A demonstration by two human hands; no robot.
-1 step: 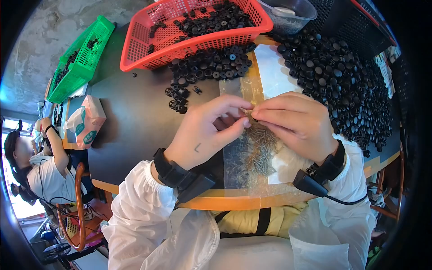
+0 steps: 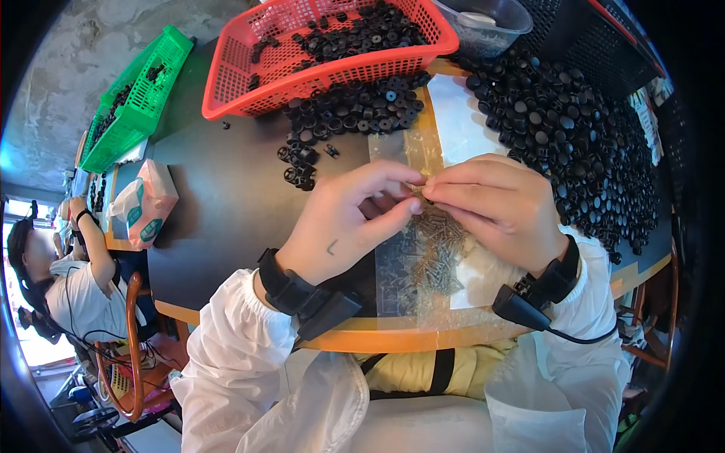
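My left hand (image 2: 349,208) and my right hand (image 2: 495,208) meet fingertip to fingertip over the table. Both are closed in a pinch. A small dark bit shows under the right fingertips, but the fingers cover most of it and I cannot make out what it is. Just below the hands lies a heap of small metal screws (image 2: 438,268) on clear plastic sheeting (image 2: 394,291). Left of and beyond my left hand sit several loose black round plastic parts (image 2: 302,155). A large pile of black round caps (image 2: 581,143) spreads beside my right hand.
A red basket (image 2: 325,78) of black parts stands at the far side, with more parts heaped before it. Farther left are a tissue pack (image 2: 155,200) and a green basket (image 2: 143,117). A clear plastic tub (image 2: 498,38) stands at the back. Another person (image 2: 87,283) sits at left.
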